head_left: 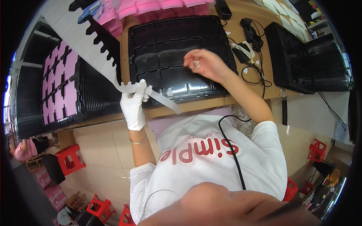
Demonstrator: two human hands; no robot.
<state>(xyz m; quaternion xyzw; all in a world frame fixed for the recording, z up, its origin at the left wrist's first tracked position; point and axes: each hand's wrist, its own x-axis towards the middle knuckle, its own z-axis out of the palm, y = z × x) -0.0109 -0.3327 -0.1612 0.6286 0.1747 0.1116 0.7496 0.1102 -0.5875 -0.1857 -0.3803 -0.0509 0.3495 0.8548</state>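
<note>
My left hand, in a white glove, pinches a long white strip with a notched edge. The strip runs up to the upper left, and a short tail of it hangs past my fingers over the table's front edge. Bare and with curled fingers, my right hand is above the middle of a black moulded plastic tray. A small white piece shows at its fingers; its kind is too small to make out. The tray lies on the brown tabletop, with raised ribs across it.
Stacked black trays with pink pieces stand at the left. Pink packs lie behind the tray. To the right are a coiled black cable, another stack of black trays and pale paper sheets. Red stools stand on the floor.
</note>
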